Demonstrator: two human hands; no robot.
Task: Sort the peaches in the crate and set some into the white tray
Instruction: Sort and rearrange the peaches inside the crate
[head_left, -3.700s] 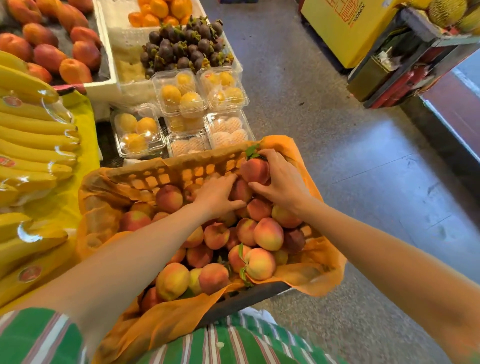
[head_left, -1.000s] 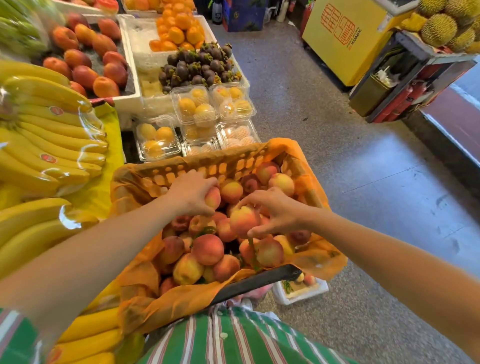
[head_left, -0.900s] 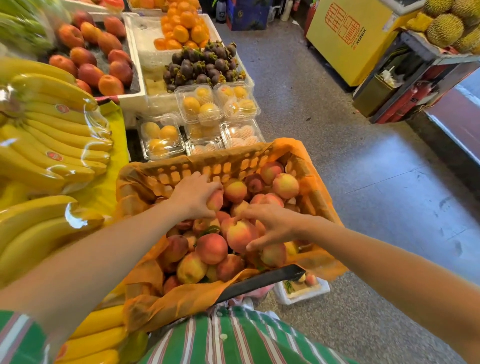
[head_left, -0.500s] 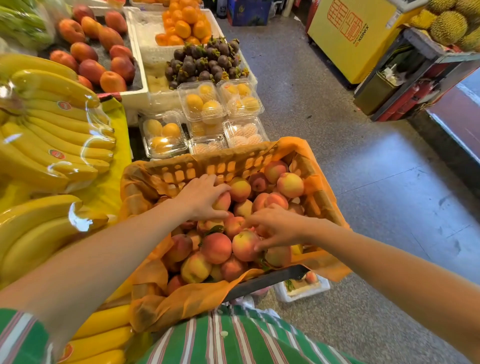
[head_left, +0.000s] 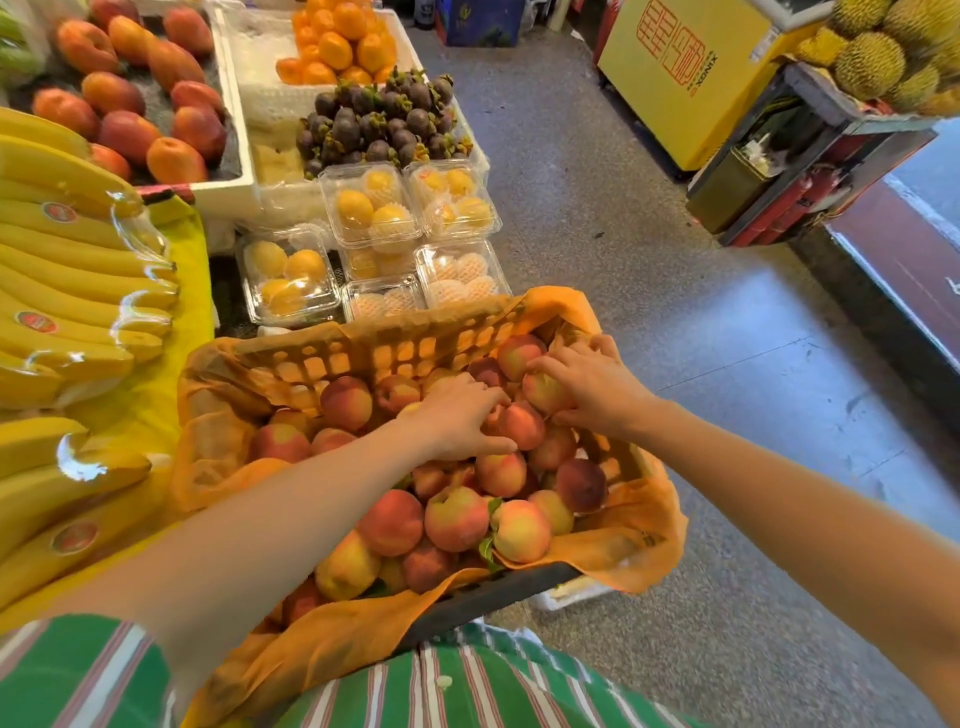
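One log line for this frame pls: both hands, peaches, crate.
phase: sorting | left hand: on peaches mid-crate, grip unclear | right hand: grips peach near far right corner of crate

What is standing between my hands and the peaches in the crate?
Nothing visible. The left hand touches the peaches mid-crate, and the right hand is curled round one peach by the far right corner of the crate.

Fruit shop: bananas (head_left: 78, 291), boxed fruit (head_left: 374, 208).
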